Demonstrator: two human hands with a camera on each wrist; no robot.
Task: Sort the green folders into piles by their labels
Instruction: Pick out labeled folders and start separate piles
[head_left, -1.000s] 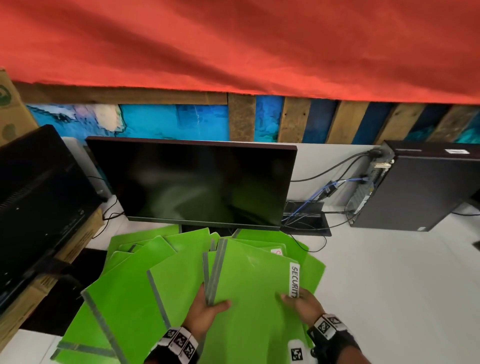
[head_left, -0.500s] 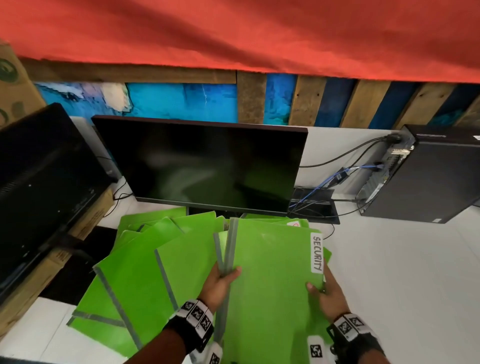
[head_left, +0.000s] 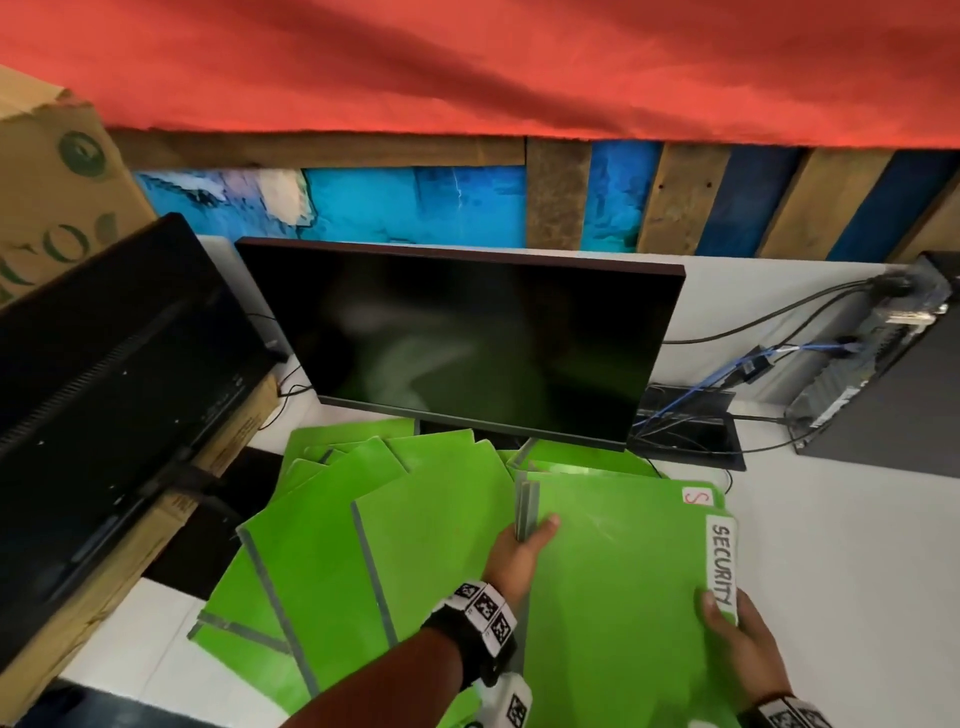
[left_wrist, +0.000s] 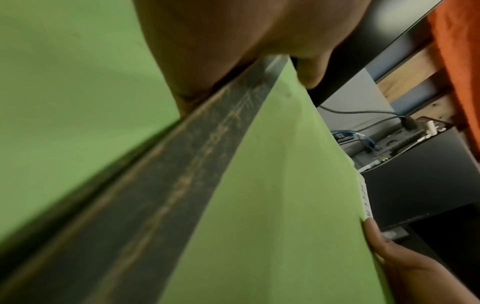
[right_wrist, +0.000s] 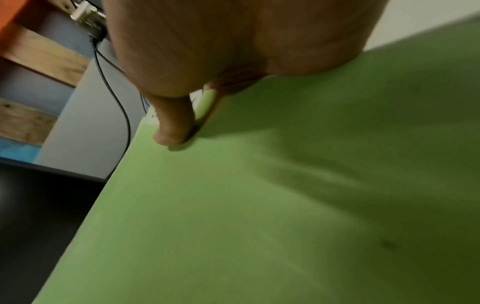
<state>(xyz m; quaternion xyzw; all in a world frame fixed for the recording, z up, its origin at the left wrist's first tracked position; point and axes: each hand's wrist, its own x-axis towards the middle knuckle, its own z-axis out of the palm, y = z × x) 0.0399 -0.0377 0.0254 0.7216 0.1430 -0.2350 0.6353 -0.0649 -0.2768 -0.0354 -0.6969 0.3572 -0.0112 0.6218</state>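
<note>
On the white desk (head_left: 831, 571) in front of a dark monitor (head_left: 467, 343), seen from the head camera, a person lifts a green folder (head_left: 613, 582) marked SECURITY (head_left: 723, 566) clear of a fanned heap of green folders (head_left: 332, 545). Left hand (head_left: 519, 551) grips the grey spine (head_left: 525, 506), thumb curled onto the cover; right hand (head_left: 737, 644) pinches the opposite edge just below the label. The folder's long axis runs away from the person toward the monitor, spine to the left, label strip to the right, and it spans the gap between both hands, so neither is nearer. A second tab with a red S (head_left: 696, 496) peeks out behind the far right corner. Count: one folder in hand, at least one more directly behind it, and roughly six or seven overlapped to the left, the exact number hidden by the overlap; one monitor ahead, another black screen (head_left: 104, 405) at left, one computer case (head_left: 893, 395) at right.

From the left wrist, the left hand (left_wrist: 233, 51) clamps the dark spine (left_wrist: 182, 174), with the right hand's fingers (left_wrist: 389, 251) at the far edge.

From the right wrist, the right hand's (right_wrist: 221, 51) thumb (right_wrist: 174, 123) presses down on the green cover (right_wrist: 259, 205); the fingers beneath are out of sight.

Whichever pile takes it, the move likely hinges on keeping the label side readable.
</note>
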